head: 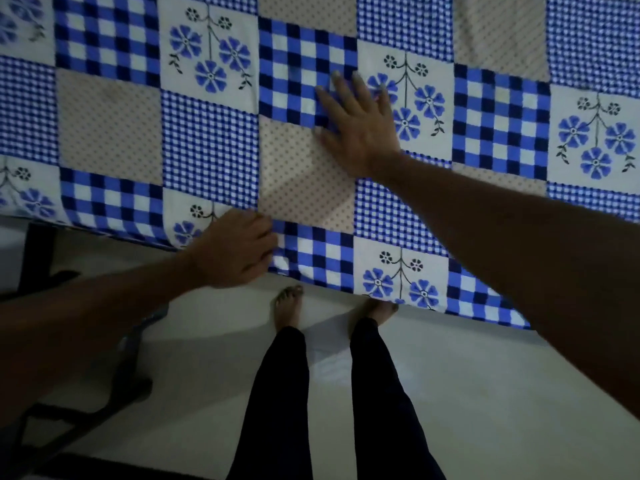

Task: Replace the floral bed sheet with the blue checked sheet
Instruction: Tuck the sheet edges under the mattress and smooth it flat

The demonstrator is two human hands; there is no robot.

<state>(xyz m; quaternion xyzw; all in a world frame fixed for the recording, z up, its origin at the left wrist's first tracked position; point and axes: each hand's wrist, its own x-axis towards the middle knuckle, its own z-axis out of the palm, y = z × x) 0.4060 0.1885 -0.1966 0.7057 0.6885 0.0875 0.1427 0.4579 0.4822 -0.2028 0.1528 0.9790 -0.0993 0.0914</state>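
Blue checked sheet point(207, 140) lay spread over bed, near edge hanging toward floor point(485, 393). Right hand point(356, 129) pressed flat on it, fingers straight, splayed. Left hand point(232, 249) sat at near edge, fingers bent against cloth (grip unclear).
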